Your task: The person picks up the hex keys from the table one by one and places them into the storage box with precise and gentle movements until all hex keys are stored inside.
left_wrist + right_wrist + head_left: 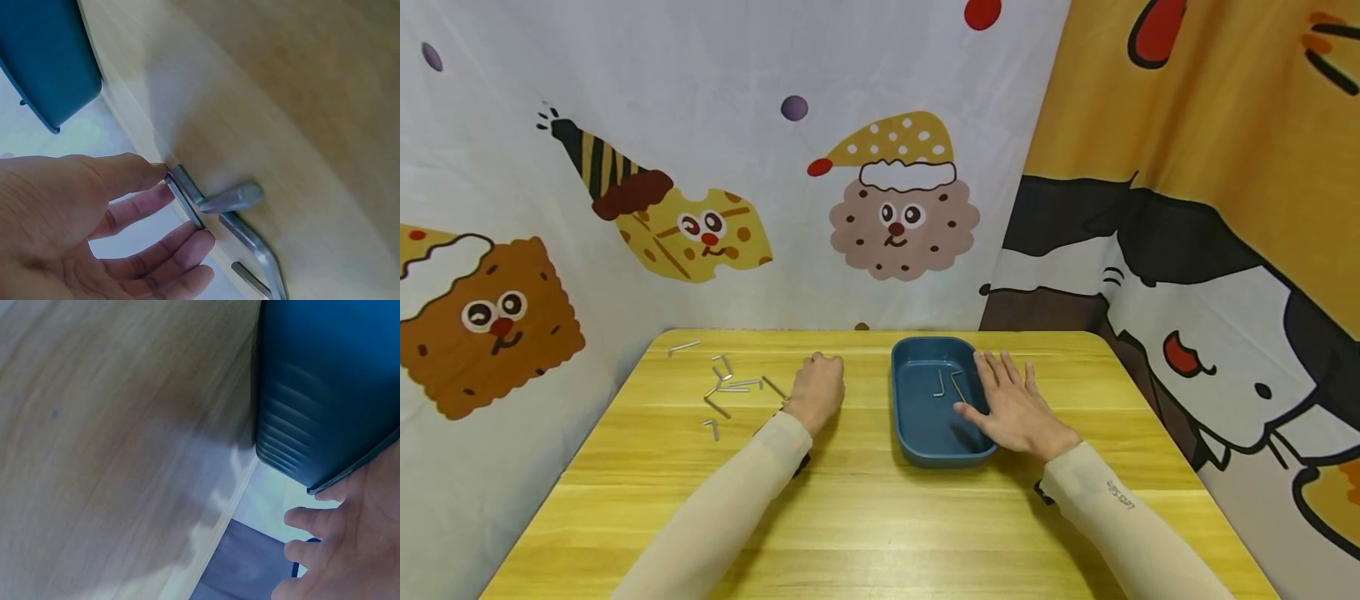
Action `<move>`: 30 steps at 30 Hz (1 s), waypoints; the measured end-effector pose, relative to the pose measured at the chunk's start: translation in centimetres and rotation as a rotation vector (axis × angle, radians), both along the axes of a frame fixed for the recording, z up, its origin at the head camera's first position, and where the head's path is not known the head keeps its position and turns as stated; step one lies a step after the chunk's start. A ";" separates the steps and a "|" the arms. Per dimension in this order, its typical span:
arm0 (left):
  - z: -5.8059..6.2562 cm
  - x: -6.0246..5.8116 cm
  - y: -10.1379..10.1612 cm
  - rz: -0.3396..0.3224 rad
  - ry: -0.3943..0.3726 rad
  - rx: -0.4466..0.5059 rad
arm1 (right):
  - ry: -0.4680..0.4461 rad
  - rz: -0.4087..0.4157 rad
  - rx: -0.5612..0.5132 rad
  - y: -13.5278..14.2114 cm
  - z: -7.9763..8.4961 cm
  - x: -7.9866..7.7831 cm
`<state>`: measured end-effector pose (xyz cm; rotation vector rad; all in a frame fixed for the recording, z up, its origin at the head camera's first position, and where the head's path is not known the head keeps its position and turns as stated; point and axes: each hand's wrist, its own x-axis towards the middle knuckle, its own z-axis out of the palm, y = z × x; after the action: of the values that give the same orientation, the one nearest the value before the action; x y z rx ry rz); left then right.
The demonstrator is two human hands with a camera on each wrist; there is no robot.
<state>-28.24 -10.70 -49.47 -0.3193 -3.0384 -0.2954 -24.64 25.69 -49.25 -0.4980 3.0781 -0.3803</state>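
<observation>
My left hand (816, 392) is low over the left half of the table. In the left wrist view its thumb and fingertips pinch a thin metal hex key (184, 201), with thicker bent hex keys (255, 240) just beyond. My right hand (1018, 408) rests with fingers spread on the right rim of a blue rectangular tray (917, 454). Inside the tray lie a silver hex key (941, 383) and a brass-toned hex key (957, 385). The right wrist view shows the tray's outer wall (300, 406) and the straight fingers (309, 520) beside it.
Several L-shaped hex keys (722, 388) lie scattered on the wooden table (880, 533), left of my left hand. One more hex key (683, 347) lies near the back left edge. A cartoon-printed curtain (737, 67) hangs behind the table.
</observation>
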 end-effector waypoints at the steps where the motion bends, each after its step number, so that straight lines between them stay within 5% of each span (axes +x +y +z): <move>1: 0.0 0.0 0.0 -0.003 -0.003 -0.003 | 0.000 -0.001 0.001 0.0 0.0 0.0; 17: 0.0 0.2 -0.1 -0.012 -0.020 0.011 | 0.012 0.009 -0.001 0.1 0.1 0.3; 30: -0.2 -0.1 -0.4 -0.096 -0.010 0.054 | 0.016 0.011 -0.009 0.1 -0.1 0.2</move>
<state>-28.32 -11.07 -49.68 -0.4619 -3.0238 -0.3853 -24.48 25.81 -49.31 -0.5205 3.0889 -0.3918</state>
